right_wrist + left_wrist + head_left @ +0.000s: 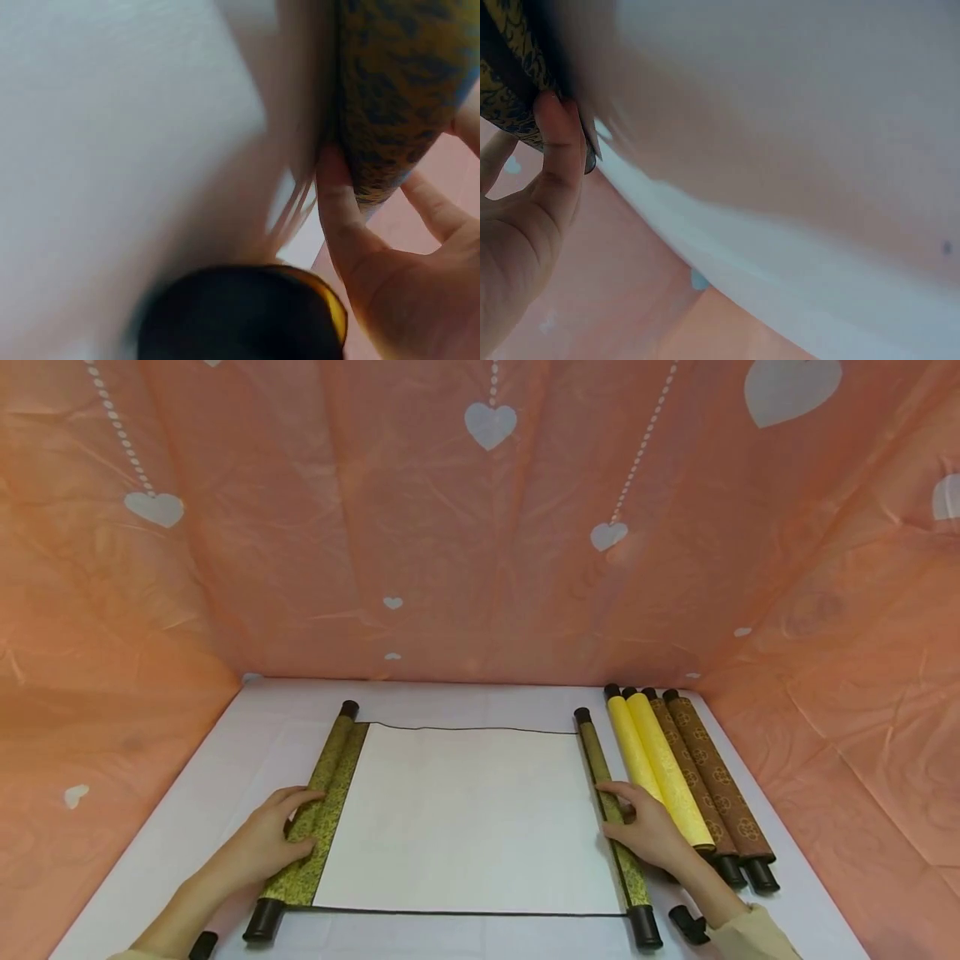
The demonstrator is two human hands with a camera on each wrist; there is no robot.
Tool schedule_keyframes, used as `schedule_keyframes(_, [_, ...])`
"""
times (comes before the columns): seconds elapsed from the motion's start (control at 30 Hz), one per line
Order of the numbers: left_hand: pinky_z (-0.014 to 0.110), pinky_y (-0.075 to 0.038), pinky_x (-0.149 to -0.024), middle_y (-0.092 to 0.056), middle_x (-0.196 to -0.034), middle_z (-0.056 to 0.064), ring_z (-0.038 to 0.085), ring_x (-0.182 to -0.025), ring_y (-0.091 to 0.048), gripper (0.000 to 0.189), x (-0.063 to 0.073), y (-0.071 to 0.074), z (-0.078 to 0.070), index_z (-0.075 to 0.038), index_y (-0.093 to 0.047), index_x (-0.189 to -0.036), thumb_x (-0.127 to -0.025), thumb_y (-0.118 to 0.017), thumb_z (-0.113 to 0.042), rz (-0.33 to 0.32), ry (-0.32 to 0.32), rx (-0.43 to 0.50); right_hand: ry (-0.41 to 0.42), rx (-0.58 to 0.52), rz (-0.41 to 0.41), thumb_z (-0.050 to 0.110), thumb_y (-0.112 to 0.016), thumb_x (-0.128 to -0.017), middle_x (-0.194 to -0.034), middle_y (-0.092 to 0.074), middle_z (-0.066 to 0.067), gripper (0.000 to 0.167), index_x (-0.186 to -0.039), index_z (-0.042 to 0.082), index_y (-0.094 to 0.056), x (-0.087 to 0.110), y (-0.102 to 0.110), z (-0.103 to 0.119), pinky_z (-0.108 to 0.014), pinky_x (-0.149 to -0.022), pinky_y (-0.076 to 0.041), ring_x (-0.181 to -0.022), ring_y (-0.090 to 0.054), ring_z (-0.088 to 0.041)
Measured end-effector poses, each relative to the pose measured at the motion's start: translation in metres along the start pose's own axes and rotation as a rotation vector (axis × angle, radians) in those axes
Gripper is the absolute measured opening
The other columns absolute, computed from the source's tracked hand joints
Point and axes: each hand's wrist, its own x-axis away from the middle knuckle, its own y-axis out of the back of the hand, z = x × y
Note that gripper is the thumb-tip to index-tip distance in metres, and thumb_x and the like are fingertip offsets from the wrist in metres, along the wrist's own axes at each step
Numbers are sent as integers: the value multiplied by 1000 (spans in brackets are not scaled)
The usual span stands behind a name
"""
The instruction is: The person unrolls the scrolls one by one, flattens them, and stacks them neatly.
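Scroll (465,818) lies spread across the middle of the white table (165,835), its blank face running between a green patterned left roll (328,785) and a thinner right roll (591,747). The left hand (262,842) pinches the left roll between thumb and fingers; the right hand (647,828) pinches the right roll likewise. Two yellow rolls (667,768) and two brown rolls (720,781) lie side by side near the table's right edge, starting at its far right corner.
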Motion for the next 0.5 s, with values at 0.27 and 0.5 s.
schedule_keyframes(0.27, [63,-53,-88,-53,-139,33,55,-119,-58,66,5,11,12,1,-60,-139,-79,-86,-11,-31,-34,-14,29,-41,24,0,-73,-86,-144,-56,-25,60,-144,6,-61,-8,-5,6,-41,-83,-51,-103,-59,-28])
schedule_keyframes(0.5, [38,-56,-74,-55,-138,32,33,-99,-66,65,8,17,22,0,-59,-138,-81,-86,-14,-29,-56,-12,-50,-61,41,2,-70,-87,-146,-56,-25,62,-147,9,-59,-9,-8,9,-34,-72,-45,-89,-53,-23])
